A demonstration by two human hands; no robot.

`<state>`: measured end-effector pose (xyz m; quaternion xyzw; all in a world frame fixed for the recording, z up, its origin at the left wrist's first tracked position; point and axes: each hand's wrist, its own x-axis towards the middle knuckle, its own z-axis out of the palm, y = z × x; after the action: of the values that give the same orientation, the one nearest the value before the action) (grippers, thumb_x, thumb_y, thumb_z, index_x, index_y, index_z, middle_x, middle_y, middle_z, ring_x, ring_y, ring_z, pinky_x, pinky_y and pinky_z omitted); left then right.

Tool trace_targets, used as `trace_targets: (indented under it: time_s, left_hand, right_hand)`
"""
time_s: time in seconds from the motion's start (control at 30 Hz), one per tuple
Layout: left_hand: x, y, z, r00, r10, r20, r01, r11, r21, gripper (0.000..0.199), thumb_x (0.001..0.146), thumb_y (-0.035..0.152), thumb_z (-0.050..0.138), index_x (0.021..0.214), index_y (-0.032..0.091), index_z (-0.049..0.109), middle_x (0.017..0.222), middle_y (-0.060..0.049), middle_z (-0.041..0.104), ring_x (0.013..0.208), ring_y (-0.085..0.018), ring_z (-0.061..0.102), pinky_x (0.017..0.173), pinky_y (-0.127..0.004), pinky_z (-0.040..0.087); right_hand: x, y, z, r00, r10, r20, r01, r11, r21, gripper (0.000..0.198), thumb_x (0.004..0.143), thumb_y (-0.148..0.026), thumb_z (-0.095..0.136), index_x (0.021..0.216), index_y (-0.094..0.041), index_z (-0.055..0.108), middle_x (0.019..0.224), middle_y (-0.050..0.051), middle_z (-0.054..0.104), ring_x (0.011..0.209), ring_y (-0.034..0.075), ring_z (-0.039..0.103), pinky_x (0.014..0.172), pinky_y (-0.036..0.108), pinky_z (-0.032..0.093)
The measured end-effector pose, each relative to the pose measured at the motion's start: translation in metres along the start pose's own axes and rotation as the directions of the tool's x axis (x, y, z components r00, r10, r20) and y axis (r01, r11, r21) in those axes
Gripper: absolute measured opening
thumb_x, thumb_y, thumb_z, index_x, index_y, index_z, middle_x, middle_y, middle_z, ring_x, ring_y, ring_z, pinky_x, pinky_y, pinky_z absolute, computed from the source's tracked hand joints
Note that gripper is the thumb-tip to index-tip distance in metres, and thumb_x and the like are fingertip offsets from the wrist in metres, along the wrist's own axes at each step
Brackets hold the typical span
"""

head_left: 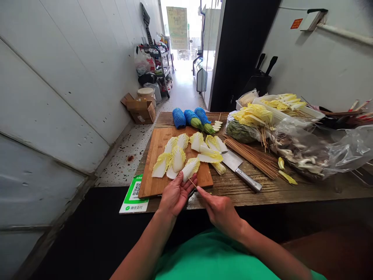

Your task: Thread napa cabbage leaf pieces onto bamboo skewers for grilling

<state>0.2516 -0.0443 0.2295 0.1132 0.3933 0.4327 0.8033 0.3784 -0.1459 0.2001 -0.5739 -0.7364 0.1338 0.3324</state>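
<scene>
My left hand (175, 195), palm up, holds a napa cabbage leaf (191, 168) between thumb and fingers at the near edge of the wooden cutting board (159, 138). My right hand (223, 212) grips a thin bamboo skewer (192, 182), its far end at the base of that leaf. Whether the tip has pierced the leaf, I cannot tell. Several more pale yellow leaves (161, 165) lie spread over the board, some overlapping. To the right rests a cleaver (247, 179), its handle toward me and its blade partly beside the leaves.
A bundle of bamboo skewers (253, 157) lies right of the cleaver. Beyond it are skewered cabbage leaves (253, 114) and a plastic bag of mushrooms (305, 155). Green vegetables in blue foam nets (190, 116) line the back. A QR-code sign (134, 196) sticks out at left.
</scene>
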Motion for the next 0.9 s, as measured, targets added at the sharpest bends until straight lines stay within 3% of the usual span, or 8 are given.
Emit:
trace_targets:
  time_s: [0.27, 0.53, 0.7, 0.9]
  left_hand:
    - [0.002, -0.002, -0.001, 1.000, 0.006, -0.004, -0.006, 1.000, 0.010, 0.011, 0.084, 0.013, 0.050, 0.091, 0.008, 0.058, 0.099, -0.019, 0.065, 0.093, -0.028, 0.064, 0.081, -0.045, 0.054]
    - [0.001, -0.004, -0.001, 0.999, -0.025, 0.047, 0.022, 0.998, 0.064, 0.019, 0.085, 0.014, 0.050, 0.101, 0.007, 0.057, 0.107, -0.020, 0.063, 0.093, -0.027, 0.064, 0.082, -0.040, 0.054]
    - [0.001, -0.005, 0.001, 0.998, -0.059, 0.026, 0.059, 0.998, 0.001, 0.020, 0.086, 0.015, 0.048, 0.103, 0.007, 0.056, 0.111, -0.020, 0.062, 0.096, -0.028, 0.063, 0.082, -0.042, 0.053]
    - [0.002, -0.008, 0.000, 0.999, -0.021, 0.042, 0.021, 1.000, -0.014, 0.017, 0.086, 0.014, 0.047, 0.098, 0.007, 0.057, 0.102, -0.019, 0.065, 0.093, -0.028, 0.064, 0.081, -0.043, 0.054]
  right_hand:
    - [0.003, -0.007, 0.002, 0.998, 0.054, 0.016, -0.052, 0.994, -0.100, 0.048, 0.084, -0.008, 0.036, 0.131, -0.009, 0.046, 0.089, 0.014, 0.071, 0.074, 0.021, 0.068, 0.071, 0.031, 0.055]
    - [0.013, -0.015, 0.000, 0.992, 0.108, 0.063, -0.095, 0.979, -0.183, 0.046, 0.085, -0.010, 0.036, 0.130, -0.008, 0.046, 0.089, 0.013, 0.071, 0.075, 0.019, 0.068, 0.071, 0.029, 0.054]
    - [0.016, -0.016, 0.000, 0.991, 0.105, 0.082, -0.084, 0.970, -0.230, 0.047, 0.087, -0.011, 0.034, 0.133, -0.009, 0.044, 0.088, 0.012, 0.071, 0.073, 0.018, 0.067, 0.073, 0.028, 0.053]
    - [0.012, -0.015, -0.002, 0.990, 0.076, 0.120, -0.045, 0.969, -0.243, 0.047, 0.087, -0.011, 0.032, 0.133, -0.006, 0.042, 0.090, 0.014, 0.070, 0.071, 0.019, 0.067, 0.068, 0.029, 0.054]
